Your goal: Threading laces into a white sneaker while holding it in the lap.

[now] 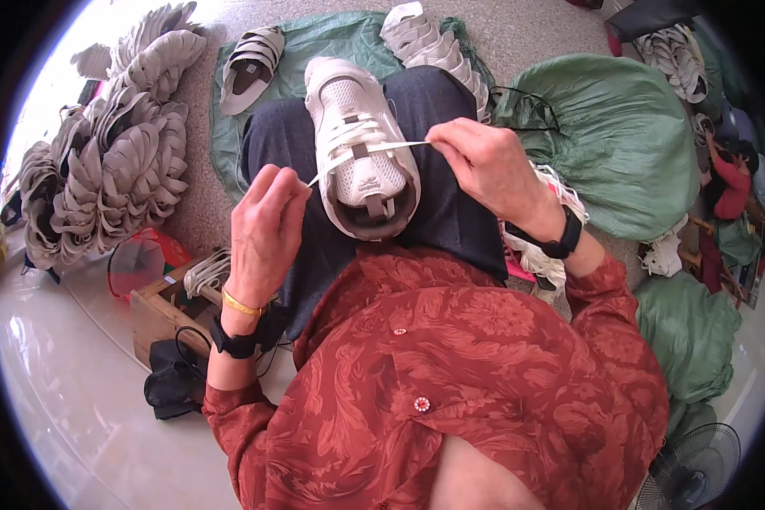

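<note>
A white mesh sneaker (357, 102) rests on my lap between my thighs, toe pointing away and heel opening toward me. White shoelace (364, 136) runs through its upper eyelets, and the two ends stretch out to either side. My left hand (268, 225) pinches one lace end just left of the shoe's collar. To the right, my right hand (490, 166) pinches the other end, which is pulled nearly straight across the tongue. Both hands are off the shoe itself, joined to it only by the lace.
Stacked grey shoe uppers (115, 161) pile up on the left. Ahead, another upper (253, 68) and a white row of uppers (438, 47) lie on a green sheet (336, 42). A full green sack (608, 144) stands right. A wooden box (166, 310) holds laces; a fan (697, 467) stands lower right.
</note>
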Motion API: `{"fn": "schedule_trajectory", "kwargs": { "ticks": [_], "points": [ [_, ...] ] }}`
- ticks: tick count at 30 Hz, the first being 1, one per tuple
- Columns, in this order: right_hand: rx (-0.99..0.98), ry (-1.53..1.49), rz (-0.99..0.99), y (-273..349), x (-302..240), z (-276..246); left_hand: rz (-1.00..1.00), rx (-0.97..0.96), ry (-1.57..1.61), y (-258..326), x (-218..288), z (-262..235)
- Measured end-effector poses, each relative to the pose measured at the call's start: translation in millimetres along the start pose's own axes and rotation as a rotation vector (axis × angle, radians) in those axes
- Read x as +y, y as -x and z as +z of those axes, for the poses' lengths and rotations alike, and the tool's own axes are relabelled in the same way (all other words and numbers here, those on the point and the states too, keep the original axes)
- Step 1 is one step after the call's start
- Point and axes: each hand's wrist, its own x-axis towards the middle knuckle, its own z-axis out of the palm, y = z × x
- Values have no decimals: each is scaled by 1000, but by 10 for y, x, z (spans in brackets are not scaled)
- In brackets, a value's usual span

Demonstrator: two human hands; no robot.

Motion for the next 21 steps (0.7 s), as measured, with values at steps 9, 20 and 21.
{"fn": "schedule_trajectory", "kwargs": {
  "ticks": [9, 20, 21],
  "points": [
    [29, 87, 82, 223, 211, -250, -53, 96, -15, 177, -55, -193],
    [120, 86, 364, 691, 805, -619, -178, 220, -358, 430, -516, -567],
    [127, 74, 430, 748, 869, -657, -224, 211, -349, 461, -575, -631]
  ]
}}
